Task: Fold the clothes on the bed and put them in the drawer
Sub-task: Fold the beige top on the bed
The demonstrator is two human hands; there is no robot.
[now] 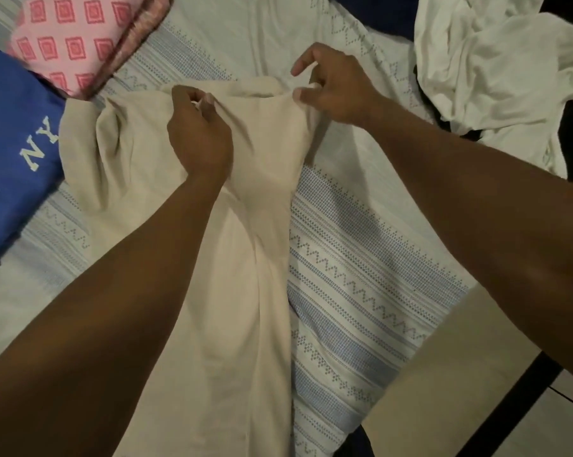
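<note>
A cream garment (245, 245) lies lengthwise on the bed (361, 258), running from its far end toward me. My left hand (197, 133) pinches the fabric near the garment's top left, where the cloth bunches into folds. My right hand (331, 84) pinches the top right corner between thumb and fingers. The lower part of the garment passes under my left forearm and out of the frame.
A folded blue garment with white "NY" letters (15, 153) lies at the left. Behind it sits a folded pink patterned cloth (71, 37). A heap of white clothes (496, 67) lies at the upper right over dark fabric. The floor (549, 420) shows at the lower right.
</note>
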